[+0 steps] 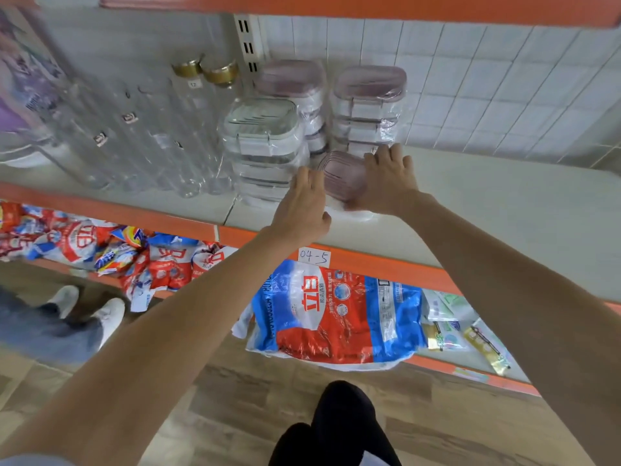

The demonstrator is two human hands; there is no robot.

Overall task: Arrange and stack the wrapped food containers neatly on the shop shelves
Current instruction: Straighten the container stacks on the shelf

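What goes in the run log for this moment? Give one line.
step: placing | left hand + right hand: on pink container | where: shelf, front of stacks | status: unstacked

White tiled wall (487, 95) at 1 o'clock. Orange-edged shelf (504, 210) across centre w/ slotted upright (248, 45) at 12. Wood-look floor (235, 415) at 6.

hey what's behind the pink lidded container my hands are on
Behind the pink-lidded container stand two stacks with pink lids: the rear left stack and the rear right stack. The right hand and the container itself cover their bottoms, so the shelf surface there is hidden.
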